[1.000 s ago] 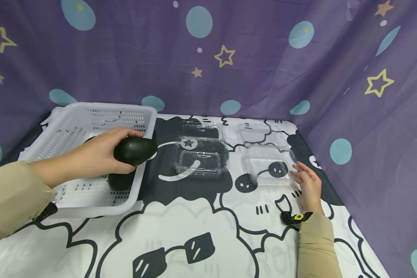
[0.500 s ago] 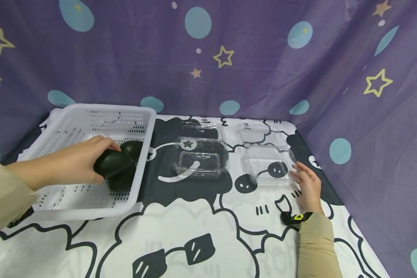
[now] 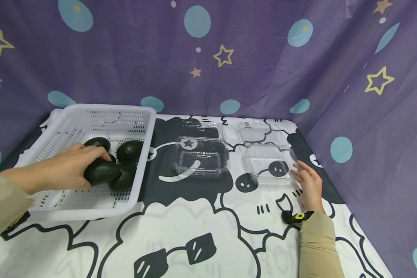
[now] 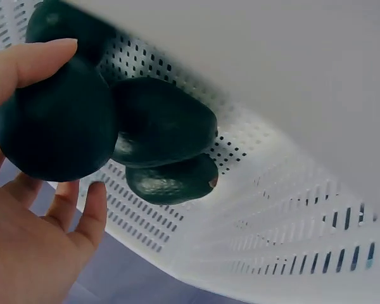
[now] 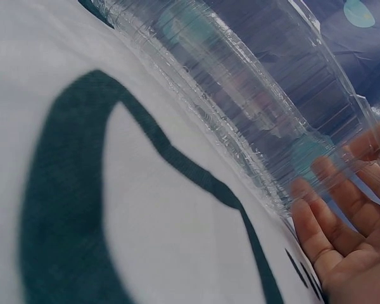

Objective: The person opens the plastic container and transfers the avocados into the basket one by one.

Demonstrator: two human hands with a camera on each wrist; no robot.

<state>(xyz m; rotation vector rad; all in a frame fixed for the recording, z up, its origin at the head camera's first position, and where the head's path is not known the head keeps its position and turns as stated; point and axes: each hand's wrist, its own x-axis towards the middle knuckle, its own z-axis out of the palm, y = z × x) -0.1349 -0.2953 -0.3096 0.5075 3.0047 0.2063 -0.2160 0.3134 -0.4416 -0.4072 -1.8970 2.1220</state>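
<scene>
In the head view, my left hand (image 3: 67, 166) grips a dark green avocado (image 3: 100, 172) inside the white perforated basket (image 3: 133, 199). My thumb and fingers sit on opposite sides of it, as the left wrist view also shows. Close by in the basket are a rear avocado (image 3: 97, 143), a right-hand avocado (image 3: 129, 150) and a front avocado (image 3: 125, 177). To the right, my right hand (image 3: 309, 185) touches the right side of a clear plastic clamshell container (image 3: 267, 168), whose lid is raised. In the right wrist view, the fingertips (image 5: 301, 188) rest against its transparent wall.
Another clear clamshell container (image 3: 201, 158), lid up, stands between the basket and the touched one. A patterned black-and-white cloth (image 3: 180, 227) covers the table. A purple curtain (image 3: 257, 77) rises behind and along the right side.
My left hand has carried the avocado leftward and down from the basket's right rim, deeper into the basket, uncovering the other avocados. My right hand stays at the container's side.
</scene>
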